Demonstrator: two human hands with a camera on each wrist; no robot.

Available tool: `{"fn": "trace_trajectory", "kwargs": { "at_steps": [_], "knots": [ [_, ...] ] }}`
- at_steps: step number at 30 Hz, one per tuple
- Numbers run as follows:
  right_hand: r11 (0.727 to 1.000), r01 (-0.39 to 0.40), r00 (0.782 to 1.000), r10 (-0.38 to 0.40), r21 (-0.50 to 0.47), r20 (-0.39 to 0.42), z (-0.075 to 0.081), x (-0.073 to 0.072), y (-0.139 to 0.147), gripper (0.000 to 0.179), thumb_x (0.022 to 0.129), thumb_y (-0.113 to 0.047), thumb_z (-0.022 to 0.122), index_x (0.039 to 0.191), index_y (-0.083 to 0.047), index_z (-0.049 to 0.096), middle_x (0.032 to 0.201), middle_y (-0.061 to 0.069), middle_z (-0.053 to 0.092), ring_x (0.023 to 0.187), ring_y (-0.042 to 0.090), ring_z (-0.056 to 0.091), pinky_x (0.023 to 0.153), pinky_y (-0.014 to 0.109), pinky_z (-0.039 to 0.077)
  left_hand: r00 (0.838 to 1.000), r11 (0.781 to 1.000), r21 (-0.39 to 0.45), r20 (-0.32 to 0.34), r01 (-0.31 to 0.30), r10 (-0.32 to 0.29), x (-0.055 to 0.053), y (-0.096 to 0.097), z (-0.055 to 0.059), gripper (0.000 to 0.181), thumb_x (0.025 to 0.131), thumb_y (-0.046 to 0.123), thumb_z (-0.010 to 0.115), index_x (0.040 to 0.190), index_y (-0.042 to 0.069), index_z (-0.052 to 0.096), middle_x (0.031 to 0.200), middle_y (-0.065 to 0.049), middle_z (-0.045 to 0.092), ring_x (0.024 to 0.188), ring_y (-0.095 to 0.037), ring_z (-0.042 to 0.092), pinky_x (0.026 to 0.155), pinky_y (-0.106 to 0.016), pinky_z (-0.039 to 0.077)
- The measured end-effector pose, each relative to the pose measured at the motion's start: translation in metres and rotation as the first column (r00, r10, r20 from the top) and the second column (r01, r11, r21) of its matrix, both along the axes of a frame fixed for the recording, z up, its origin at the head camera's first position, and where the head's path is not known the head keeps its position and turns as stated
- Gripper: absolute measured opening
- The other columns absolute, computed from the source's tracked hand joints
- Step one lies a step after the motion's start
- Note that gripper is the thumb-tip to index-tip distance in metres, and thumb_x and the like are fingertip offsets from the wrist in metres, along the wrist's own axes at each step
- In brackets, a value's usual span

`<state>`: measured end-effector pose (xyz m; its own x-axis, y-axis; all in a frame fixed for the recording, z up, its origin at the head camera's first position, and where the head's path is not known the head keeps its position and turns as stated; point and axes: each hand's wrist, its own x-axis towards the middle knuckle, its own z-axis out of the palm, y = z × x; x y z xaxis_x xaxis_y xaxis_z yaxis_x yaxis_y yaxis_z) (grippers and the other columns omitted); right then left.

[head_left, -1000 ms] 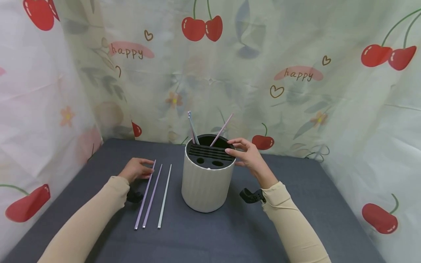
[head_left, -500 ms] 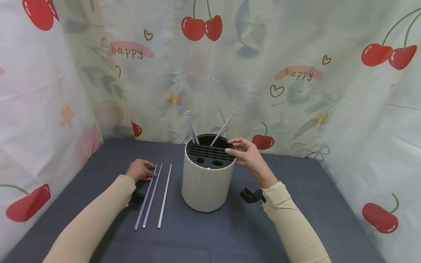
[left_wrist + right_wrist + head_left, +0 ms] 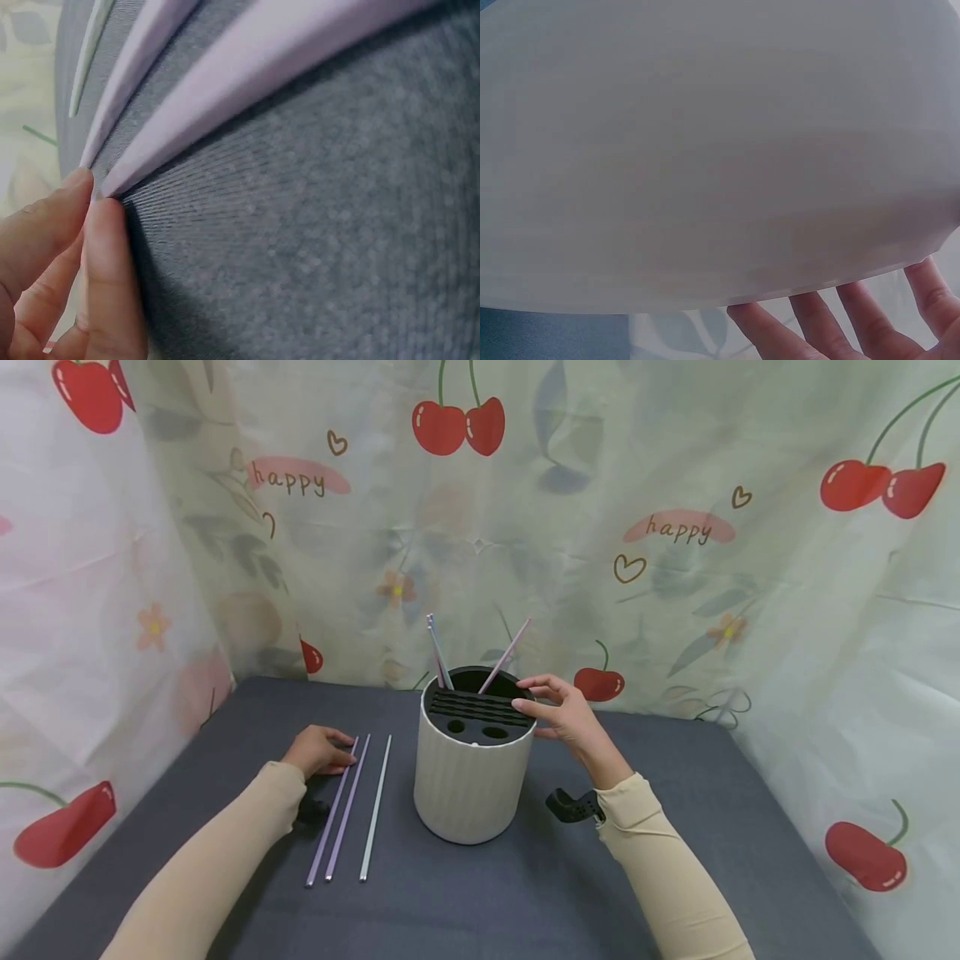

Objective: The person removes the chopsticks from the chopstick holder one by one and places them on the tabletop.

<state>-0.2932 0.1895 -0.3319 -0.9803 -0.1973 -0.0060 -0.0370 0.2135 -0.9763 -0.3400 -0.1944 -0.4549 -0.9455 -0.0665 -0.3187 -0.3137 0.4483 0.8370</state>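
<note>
- Walled left, far and right by pale fabric (image 3: 517, 585)
- Printed with red cherries (image 3: 438, 428), orange flowers (image 3: 153, 625), "happy" lettering (image 3: 295, 478)
- Spread below with dark grey worktop (image 3: 555, 902)
- Brighter left and right

On the left, the left hand (image 3: 321, 750) pinched the first lilac stick (image 3: 331, 818) near its far end. Just to its right lay a second lilac stick (image 3: 348, 810), then a silvery stick (image 3: 377, 810), all on dark cloth (image 3: 480, 910). The right hand (image 3: 567, 714) held the right rim of an upright white holder (image 3: 472, 789), where a pinkish stick (image 3: 507, 655) leaned right.
</note>
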Motion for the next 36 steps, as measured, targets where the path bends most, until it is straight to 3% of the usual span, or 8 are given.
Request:
{"fn": "trace_trajectory", "kwargs": {
  "at_steps": [4,8,11,15,20,25,29,36],
  "knots": [
    [1.000,-0.001,1.000,0.001,0.000,-0.002,0.000,0.000,0.000,0.039,0.090,-0.021,0.069,0.125,-0.010,0.056,0.141,0.013,0.044,0.129,0.033,0.047,0.098,0.059,0.047,1.000,1.000,0.008,-0.008,0.027,-0.027,0.001,-0.001,0.008,0.043,0.082,-0.002,0.073,0.123,-0.006,0.060,0.099,-0.018,0.064,0.063,-0.009,0.065,0.061,-0.027,0.060],
    [1.000,-0.005,1.000,0.005,0.005,-0.008,-0.001,0.000,0.001,0.042,0.090,-0.022,0.069,0.127,-0.009,0.055,0.142,0.014,0.042,0.130,0.034,0.045,0.098,0.060,0.046,0.989,0.994,0.042,-0.108,0.105,-0.100,0.002,0.004,0.036,0.045,0.088,0.004,0.069,0.130,-0.004,0.055,0.115,-0.023,0.063,0.086,-0.020,0.069,0.077,-0.034,0.060],
    [1.000,-0.004,1.000,0.004,0.007,-0.008,-0.001,0.001,0.001,0.043,0.090,-0.023,0.069,0.128,-0.008,0.054,0.142,0.015,0.042,0.129,0.034,0.046,0.098,0.060,0.046,0.962,0.978,0.120,-0.235,0.170,-0.138,0.006,0.015,0.071,0.045,0.093,0.008,0.064,0.135,-0.002,0.051,0.123,-0.024,0.060,0.104,-0.026,0.065,0.090,-0.040,0.056],
    [1.000,-0.002,1.000,0.002,0.004,-0.006,-0.001,0.001,0.001,0.044,0.091,-0.023,0.069,0.129,-0.008,0.053,0.142,0.015,0.042,0.128,0.035,0.047,0.099,0.060,0.046,0.915,0.939,0.261,-0.387,0.224,-0.110,0.018,0.037,0.116,0.041,0.094,0.012,0.064,0.132,0.004,0.056,0.118,-0.012,0.061,0.101,-0.018,0.066,0.090,-0.032,0.057],
    [1.000,-0.001,1.000,0.001,-0.006,0.002,0.000,0.000,0.001,0.044,0.090,-0.021,0.069,0.129,-0.008,0.053,0.143,0.015,0.042,0.131,0.034,0.044,0.099,0.060,0.045,0.869,0.867,0.394,-0.488,0.305,-0.083,0.031,0.066,0.150,0.033,0.090,0.011,0.069,0.122,0.006,0.062,0.109,-0.003,0.063,0.093,-0.008,0.066,0.087,-0.028,0.057],
    [1.000,-0.004,1.000,0.004,-0.014,0.001,0.000,0.001,0.001,0.044,0.090,-0.020,0.069,0.129,-0.007,0.053,0.144,0.016,0.041,0.131,0.035,0.044,0.099,0.061,0.045,0.835,0.866,0.345,-0.534,0.361,-0.136,0.034,0.086,0.158,0.036,0.090,0.007,0.069,0.123,-0.002,0.060,0.107,-0.004,0.064,0.092,-0.009,0.066,0.090,-0.033,0.056],
    [1.000,-0.010,1.000,0.010,-0.008,-0.007,0.000,0.001,0.001,0.044,0.090,-0.021,0.069,0.129,-0.008,0.053,0.144,0.016,0.041,0.132,0.035,0.042,0.099,0.062,0.044,0.831,0.878,0.309,-0.534,0.365,-0.158,0.033,0.095,0.157,0.036,0.090,0.004,0.068,0.123,-0.004,0.058,0.106,-0.005,0.064,0.091,-0.010,0.066,0.085,-0.028,0.058],
    [1.000,-0.009,1.000,0.009,-0.002,-0.013,-0.001,0.001,0.000,0.042,0.090,-0.023,0.070,0.127,-0.010,0.054,0.143,0.015,0.042,0.132,0.034,0.042,0.099,0.061,0.045,0.818,0.851,0.349,-0.556,0.392,-0.148,0.031,0.105,0.156,0.026,0.087,-0.002,0.067,0.112,-0.007,0.061,0.092,0.003,0.066,0.083,-0.009,0.067,0.080,-0.027,0.059]
  ]
}}
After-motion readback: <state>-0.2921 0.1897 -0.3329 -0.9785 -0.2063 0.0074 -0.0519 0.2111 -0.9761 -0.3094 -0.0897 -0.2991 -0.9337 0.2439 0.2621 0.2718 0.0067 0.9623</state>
